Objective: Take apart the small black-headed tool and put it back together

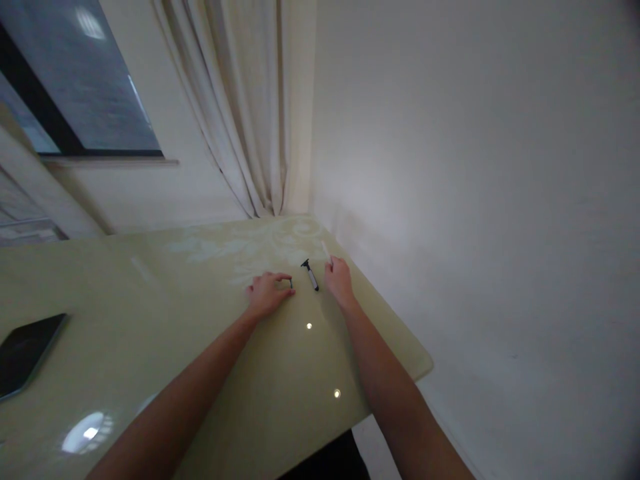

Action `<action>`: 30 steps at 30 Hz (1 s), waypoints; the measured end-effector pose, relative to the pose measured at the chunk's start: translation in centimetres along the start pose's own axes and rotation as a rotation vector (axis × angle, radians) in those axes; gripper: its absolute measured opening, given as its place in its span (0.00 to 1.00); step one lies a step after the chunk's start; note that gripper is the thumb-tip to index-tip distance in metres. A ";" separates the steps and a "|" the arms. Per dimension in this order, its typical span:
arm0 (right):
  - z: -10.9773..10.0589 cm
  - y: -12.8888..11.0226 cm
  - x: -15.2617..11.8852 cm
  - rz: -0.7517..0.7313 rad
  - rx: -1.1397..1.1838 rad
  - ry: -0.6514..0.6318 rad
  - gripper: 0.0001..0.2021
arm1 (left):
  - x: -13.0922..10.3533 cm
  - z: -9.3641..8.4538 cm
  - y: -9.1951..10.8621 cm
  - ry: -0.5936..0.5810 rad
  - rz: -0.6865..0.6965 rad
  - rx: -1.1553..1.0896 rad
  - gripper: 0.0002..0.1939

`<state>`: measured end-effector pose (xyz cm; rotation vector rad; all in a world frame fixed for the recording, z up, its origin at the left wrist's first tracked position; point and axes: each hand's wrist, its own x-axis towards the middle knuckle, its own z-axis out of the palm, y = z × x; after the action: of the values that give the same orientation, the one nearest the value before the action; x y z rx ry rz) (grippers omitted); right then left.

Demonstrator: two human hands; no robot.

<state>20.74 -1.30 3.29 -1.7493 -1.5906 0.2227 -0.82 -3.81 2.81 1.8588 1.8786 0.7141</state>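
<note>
On the pale yellow-green table (210, 360), a razor (312, 276) with a black head and grey handle lies between my two hands. My left hand (268, 292) is just left of it, thumb and a finger closed on the two ends of a small dark piece (291, 284), too small to make out well. To the razor's right, my right hand (339, 279) is wrapped round a thin whitish stick-like item (326, 251), whose upper end sticks out above the fingers. The lower part of that item is hidden in the hand.
A dark tablet-like object (30, 353) lies at the table's left side. A plain wall (475, 200) borders the right edge. Curtains (245, 100) hang behind the far edge, beside a dark-framed window (100, 80). Lights reflect off the glossy tabletop.
</note>
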 end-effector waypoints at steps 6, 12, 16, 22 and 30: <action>0.4 0.3 -0.1 0.038 -0.079 -0.015 0.12 | 3.7 0.9 1.8 -0.023 -0.190 0.029 0.22; 0.5 0.1 -0.4 0.020 -0.236 -0.101 0.17 | 4.1 1.4 2.4 -0.026 -0.223 0.038 0.24; 0.3 0.0 -0.8 0.012 -0.255 -0.145 0.16 | 3.5 1.3 2.3 -0.044 -0.166 0.038 0.26; 0.4 0.2 -1.1 0.012 -0.254 -0.128 0.12 | 3.0 1.0 2.6 -0.056 -0.130 0.047 0.24; 0.6 0.3 -1.1 0.032 -0.243 -0.101 0.10 | 3.0 2.1 2.2 -0.058 -0.074 0.093 0.23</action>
<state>20.37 -2.07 2.28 -1.9763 -1.7228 0.1395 2.13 -0.65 2.73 1.8346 1.9627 0.5514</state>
